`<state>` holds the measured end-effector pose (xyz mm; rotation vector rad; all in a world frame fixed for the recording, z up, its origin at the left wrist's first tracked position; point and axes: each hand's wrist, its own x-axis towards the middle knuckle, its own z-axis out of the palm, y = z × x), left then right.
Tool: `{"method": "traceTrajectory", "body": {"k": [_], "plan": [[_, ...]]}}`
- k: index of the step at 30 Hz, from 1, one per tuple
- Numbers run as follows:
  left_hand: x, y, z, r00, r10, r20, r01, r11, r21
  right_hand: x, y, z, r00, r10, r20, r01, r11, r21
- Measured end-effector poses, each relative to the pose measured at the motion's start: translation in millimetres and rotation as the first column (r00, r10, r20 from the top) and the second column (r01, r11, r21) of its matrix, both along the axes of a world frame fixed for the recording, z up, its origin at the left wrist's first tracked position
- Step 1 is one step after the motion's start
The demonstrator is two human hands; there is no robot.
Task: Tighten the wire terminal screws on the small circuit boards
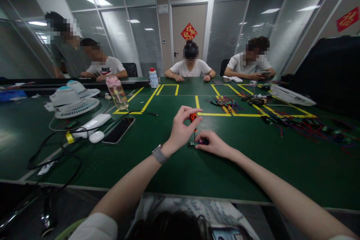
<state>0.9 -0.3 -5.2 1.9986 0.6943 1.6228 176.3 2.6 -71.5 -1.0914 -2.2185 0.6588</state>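
Observation:
My left hand (182,129), with a watch on its wrist, is closed around the orange and black handle of a screwdriver (193,117). The screwdriver stands upright, its thin shaft pointing down at a small circuit board (192,144) on the green table. With bent fingers my right hand (212,143) grips the board's right side, where dark, red and blue wires come off it. The fingers partly cover the board, and I cannot make out exactly where the tip touches.
A phone (119,130), white earbud case (96,137), white fans (75,107) and cables lie to the left, near a pink bottle (117,92). Wired circuit boards are heaped beyond my hands (225,104) and at right (309,127). Several people are across the table.

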Motion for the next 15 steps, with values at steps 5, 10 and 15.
{"method": "traceTrajectory", "body": {"k": [5, 10, 15], "plan": [[0.4, 2.6, -1.5, 0.97, -0.224, 0.094, 0.233, 0.968, -0.097, -0.4, 0.5, -1.0, 1.0, -0.004, 0.008, 0.004, 1.0, 0.012], [4.2, 2.7, -3.5, 0.966, -0.214, 0.144, 0.233, 0.963, -0.135, -1.1, -0.5, 0.2, 1.0, -0.01, 0.024, 0.009, 1.0, 0.014], [2.0, 1.2, -2.6, 0.999, -0.017, 0.028, 0.018, 0.999, -0.033, -1.4, -3.1, 4.6, 1.0, 0.0, 0.022, 0.0, 1.0, -0.004]]}}
